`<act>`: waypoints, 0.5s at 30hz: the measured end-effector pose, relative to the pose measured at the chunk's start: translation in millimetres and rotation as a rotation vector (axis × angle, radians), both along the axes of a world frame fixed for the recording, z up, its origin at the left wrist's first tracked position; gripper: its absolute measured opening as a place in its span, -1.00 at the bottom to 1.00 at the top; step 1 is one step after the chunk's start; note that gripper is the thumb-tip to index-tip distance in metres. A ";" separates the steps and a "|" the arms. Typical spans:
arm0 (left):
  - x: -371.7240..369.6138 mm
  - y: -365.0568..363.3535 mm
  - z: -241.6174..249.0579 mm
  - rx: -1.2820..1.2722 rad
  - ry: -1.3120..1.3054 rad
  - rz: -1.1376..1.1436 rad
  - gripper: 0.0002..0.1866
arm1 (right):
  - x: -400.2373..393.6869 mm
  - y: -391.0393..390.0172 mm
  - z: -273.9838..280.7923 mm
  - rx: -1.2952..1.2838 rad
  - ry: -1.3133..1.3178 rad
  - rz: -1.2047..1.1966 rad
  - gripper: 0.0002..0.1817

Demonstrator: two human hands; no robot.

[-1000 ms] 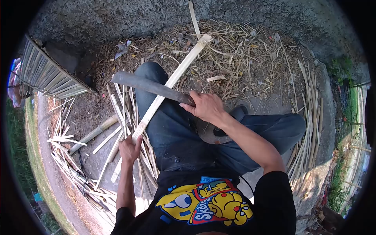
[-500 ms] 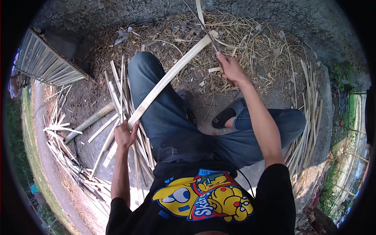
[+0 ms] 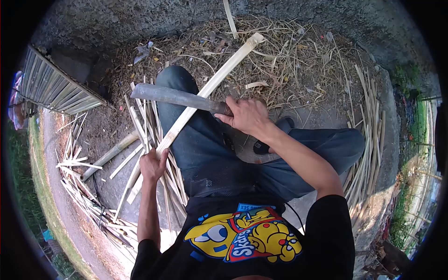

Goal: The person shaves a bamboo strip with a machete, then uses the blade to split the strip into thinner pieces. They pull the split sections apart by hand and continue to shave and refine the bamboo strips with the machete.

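A long pale bamboo strip (image 3: 228,66) slants away from me across my left thigh, its far end near the shavings by the wall. My left hand (image 3: 152,166) is closed round its near end. In my right hand (image 3: 247,114) is the dark handle of a machete (image 3: 172,94). The broad grey blade points left and lies across the strip in this view, about midway along it, over my left knee.
Bundles of split bamboo (image 3: 371,140) lie by my right knee, with more strips (image 3: 88,200) at the left. A bamboo pole (image 3: 109,155) rests on the ground there. Shavings (image 3: 298,70) cover the ground before a rough wall (image 3: 196,21). A slatted bamboo panel (image 3: 60,84) stands far left.
My right hand has come back toward me and left, and the machete has swung from pointing away at the strip's far end to pointing left across its middle. My left hand keeps its hold.
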State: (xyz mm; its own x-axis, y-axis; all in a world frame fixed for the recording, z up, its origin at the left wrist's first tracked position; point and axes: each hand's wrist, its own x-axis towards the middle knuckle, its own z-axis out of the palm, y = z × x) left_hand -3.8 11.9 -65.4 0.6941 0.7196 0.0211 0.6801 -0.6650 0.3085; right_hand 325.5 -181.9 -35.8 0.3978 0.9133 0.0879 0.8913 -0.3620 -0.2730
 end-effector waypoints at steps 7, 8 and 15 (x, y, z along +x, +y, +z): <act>28.3 3.5 11.9 0.004 0.226 0.024 -0.32 | 148.5 -33.5 -1.4 -0.093 0.019 -0.435 -0.39; 21.0 11.2 0.3 0.004 0.166 0.006 -0.33 | 142.4 -33.5 3.9 -0.055 0.127 -0.457 -0.40; 17.1 6.1 3.7 0.004 0.127 -0.007 -0.32 | 106.3 -17.7 -6.3 0.422 1.645 -0.615 -0.43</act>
